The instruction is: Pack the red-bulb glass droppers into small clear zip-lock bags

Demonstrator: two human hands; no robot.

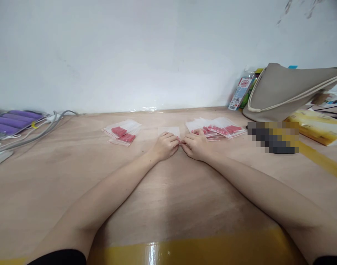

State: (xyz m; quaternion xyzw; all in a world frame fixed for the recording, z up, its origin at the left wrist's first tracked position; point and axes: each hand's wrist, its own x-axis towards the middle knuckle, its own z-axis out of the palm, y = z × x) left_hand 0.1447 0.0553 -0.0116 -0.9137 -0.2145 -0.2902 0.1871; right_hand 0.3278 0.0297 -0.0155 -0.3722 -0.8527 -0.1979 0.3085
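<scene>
My left hand (166, 145) and my right hand (195, 145) meet at the middle of the wooden table (162, 198), fingers curled and pinched together on the near edge of a small clear zip bag (169, 131) that lies flat between them. To the left lies a small pile of clear bags with red pieces inside (122, 133). Just beyond my right hand lies a larger fanned pile of similar bags with red pieces (219, 129).
A grey-beige drawstring bag (290, 92) stands at the back right, with snack packets (241, 92) behind it and a yellow box (320, 127) beside it. Purple rolls (10, 121) and grey cables (41, 129) lie at the far left. Yellow tape (185, 252) runs along the near edge.
</scene>
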